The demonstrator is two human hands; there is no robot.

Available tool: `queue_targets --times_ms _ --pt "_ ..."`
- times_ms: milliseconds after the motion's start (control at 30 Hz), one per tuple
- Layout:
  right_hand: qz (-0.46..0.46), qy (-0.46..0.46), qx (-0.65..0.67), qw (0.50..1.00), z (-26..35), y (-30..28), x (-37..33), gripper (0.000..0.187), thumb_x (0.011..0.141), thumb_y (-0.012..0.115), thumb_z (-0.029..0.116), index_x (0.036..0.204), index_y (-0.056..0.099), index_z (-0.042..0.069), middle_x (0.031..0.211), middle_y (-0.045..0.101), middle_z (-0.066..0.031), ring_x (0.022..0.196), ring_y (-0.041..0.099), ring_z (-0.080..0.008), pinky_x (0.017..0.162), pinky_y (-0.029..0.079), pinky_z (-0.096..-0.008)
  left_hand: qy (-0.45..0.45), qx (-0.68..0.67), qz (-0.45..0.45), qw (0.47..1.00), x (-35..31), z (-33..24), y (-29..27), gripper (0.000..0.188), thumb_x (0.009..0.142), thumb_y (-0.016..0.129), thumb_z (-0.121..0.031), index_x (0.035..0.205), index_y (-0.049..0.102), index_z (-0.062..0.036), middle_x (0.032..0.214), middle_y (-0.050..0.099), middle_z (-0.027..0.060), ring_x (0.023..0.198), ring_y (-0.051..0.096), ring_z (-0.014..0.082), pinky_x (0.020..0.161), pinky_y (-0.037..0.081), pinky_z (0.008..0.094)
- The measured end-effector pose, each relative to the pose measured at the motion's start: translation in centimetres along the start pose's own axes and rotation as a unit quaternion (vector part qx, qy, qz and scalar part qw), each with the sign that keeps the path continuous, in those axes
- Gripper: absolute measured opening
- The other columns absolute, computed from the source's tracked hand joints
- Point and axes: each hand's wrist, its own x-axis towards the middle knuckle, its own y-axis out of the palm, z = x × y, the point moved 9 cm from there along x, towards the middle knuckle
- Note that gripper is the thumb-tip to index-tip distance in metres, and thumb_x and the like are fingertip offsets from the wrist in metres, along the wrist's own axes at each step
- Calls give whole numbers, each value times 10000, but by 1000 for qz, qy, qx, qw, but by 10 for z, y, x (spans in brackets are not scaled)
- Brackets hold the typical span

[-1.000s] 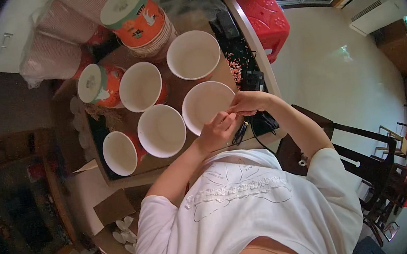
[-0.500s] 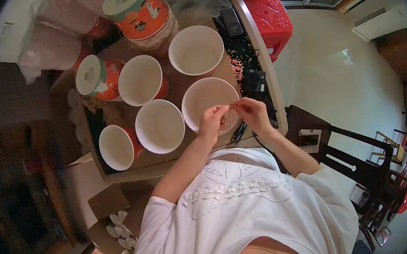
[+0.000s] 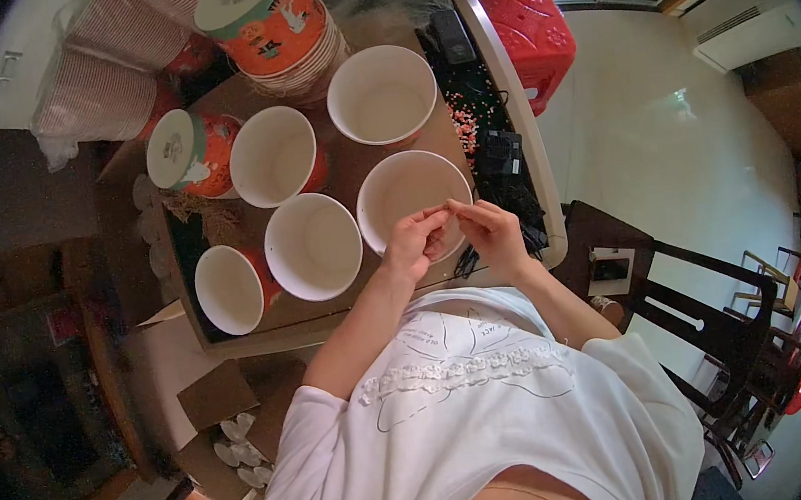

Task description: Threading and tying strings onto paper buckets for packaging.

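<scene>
My left hand [image 3: 417,240] and my right hand [image 3: 490,230] meet fingertip to fingertip over the near right paper bucket [image 3: 409,175], which is white inside. Both are closed in a pinch. Whatever lies between the fingertips is too small to make out. Left of that bucket stand another open bucket [image 3: 314,247] and one tilted on its side [image 3: 230,290]. Behind them are two more open buckets, one in the middle [image 3: 274,156] and a large one to the right [image 3: 382,95].
At the back left rises a stack of orange and green buckets [image 3: 273,37], beside plastic-wrapped stacks [image 3: 91,93]. A smaller upturned bucket [image 3: 192,150] lies left. Pink and white beads [image 3: 465,124], black adapters [image 3: 504,152] and cables run along the right edge. A red stool [image 3: 527,43] stands beyond.
My right hand's fingers have straightened somewhat, and the fingertips have shifted slightly left. The reddish bit seen at the right fingertips earlier no longer shows. The view has moved a little.
</scene>
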Motion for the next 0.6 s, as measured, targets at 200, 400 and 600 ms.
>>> queue_targets --times_ms 200,400,600 --pt "8 160 166 973 -40 6 2 137 849 605 47 976 643 14 696 569 9 620 471 -32 546 388 -184 133 191 -71 970 -15 -27 13 104 845 619 -144 908 653 -68 686 558 -52 546 443 23 466 332 174" --pt "10 163 145 976 -43 6 5 78 839 629 71 841 617 -5 675 579 13 614 487 -29 538 395 -187 139 162 -96 972 -17 -34 15 121 868 590 -134 923 663 -56 718 582 -50 537 430 14 450 316 162" --pt "-2 158 168 973 -48 9 3 77 840 627 71 837 610 -5 683 586 6 618 497 -34 547 404 -189 162 260 -73 949 -16 -37 19 128 864 599 -126 926 679 -48 753 642 -11 515 432 19 447 321 165"
